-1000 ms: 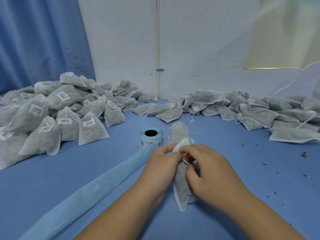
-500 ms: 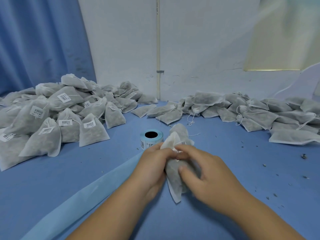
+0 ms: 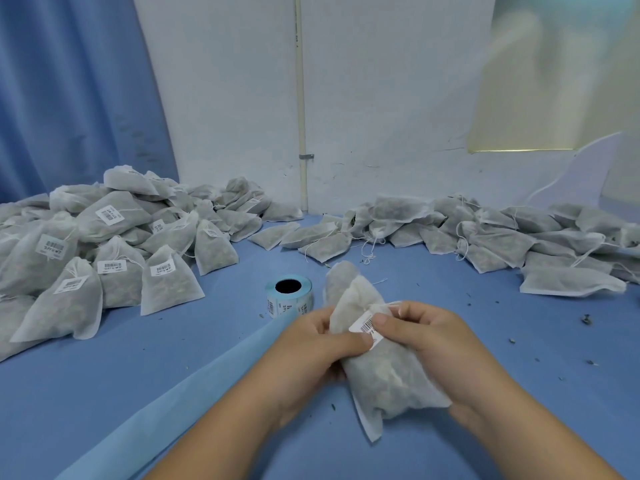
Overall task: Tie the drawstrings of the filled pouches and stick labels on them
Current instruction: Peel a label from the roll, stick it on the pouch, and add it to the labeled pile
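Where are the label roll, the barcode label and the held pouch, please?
label roll [image 3: 289, 301], head view, front side.
barcode label [image 3: 363, 325], head view, printed face.
held pouch [image 3: 388, 375], head view, filled body.

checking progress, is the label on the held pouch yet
On: the white barcode label lies on the grey fabric pouch, left hand and right hand thumbs pressing it.

Even soft light, wide-angle bowed edges, blurred upper right corner
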